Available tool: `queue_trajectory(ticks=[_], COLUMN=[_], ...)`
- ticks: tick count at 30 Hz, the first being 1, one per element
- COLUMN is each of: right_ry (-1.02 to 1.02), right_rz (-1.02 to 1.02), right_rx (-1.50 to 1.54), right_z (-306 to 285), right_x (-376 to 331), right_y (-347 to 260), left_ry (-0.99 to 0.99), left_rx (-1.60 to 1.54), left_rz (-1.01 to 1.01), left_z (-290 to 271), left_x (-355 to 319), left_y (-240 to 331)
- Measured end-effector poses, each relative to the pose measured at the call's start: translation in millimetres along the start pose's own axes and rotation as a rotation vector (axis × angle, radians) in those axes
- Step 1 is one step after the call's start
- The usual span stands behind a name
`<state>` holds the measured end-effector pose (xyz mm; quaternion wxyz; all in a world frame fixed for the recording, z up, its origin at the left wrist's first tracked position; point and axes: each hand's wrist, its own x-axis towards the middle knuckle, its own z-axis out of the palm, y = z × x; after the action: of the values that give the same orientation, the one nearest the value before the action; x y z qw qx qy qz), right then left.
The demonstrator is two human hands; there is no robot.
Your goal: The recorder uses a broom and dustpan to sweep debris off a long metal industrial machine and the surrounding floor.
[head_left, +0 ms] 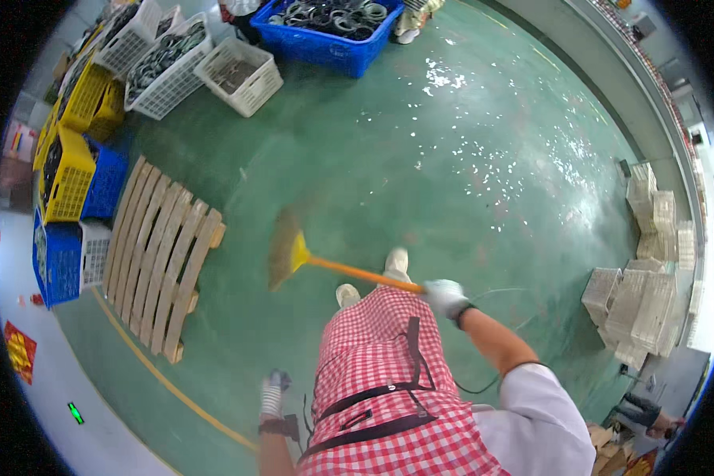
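My right hand (446,297), in a white glove, grips the orange handle of a broom (289,255). The broom's yellow head and straw bristles rest on the green floor ahead of my feet, left of centre. My left hand (274,393), also gloved, hangs at my side near my hip and holds nothing that I can make out. A red and white checked apron covers my front. My two white shoes show just beyond the apron.
A wooden pallet (160,254) lies on the floor to the left. Yellow, blue and white crates (75,174) line the left wall, and a large blue bin (325,32) of dark rings stands at the top. Stacks of white crates (639,305) stand at the right.
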<state>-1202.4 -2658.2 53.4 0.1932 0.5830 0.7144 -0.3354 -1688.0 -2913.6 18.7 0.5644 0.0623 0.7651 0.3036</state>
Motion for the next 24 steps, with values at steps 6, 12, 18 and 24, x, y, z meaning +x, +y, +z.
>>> queue_trajectory(ticks=[6, 12, 18, 24], right_ry=[-0.073, -0.087, 0.063, 0.238], right_rz=[-0.039, 0.291, 0.748, 0.947], right_rx=[-0.070, -0.057, -0.049, 0.035], right_z=[-28, -104, -191, -252], right_x=[154, 122, 37, -18], right_y=[-28, 180, 390, 539], left_ry=[0.106, 0.056, -0.026, 0.447], left_rx=[0.227, 0.365, 1.245, 1.671], left_rz=[0.246, 0.293, 0.389, 0.974], left_z=[53, 170, 250, 290], left_x=[8, 12, 50, 113], left_y=[127, 190, 337, 665])
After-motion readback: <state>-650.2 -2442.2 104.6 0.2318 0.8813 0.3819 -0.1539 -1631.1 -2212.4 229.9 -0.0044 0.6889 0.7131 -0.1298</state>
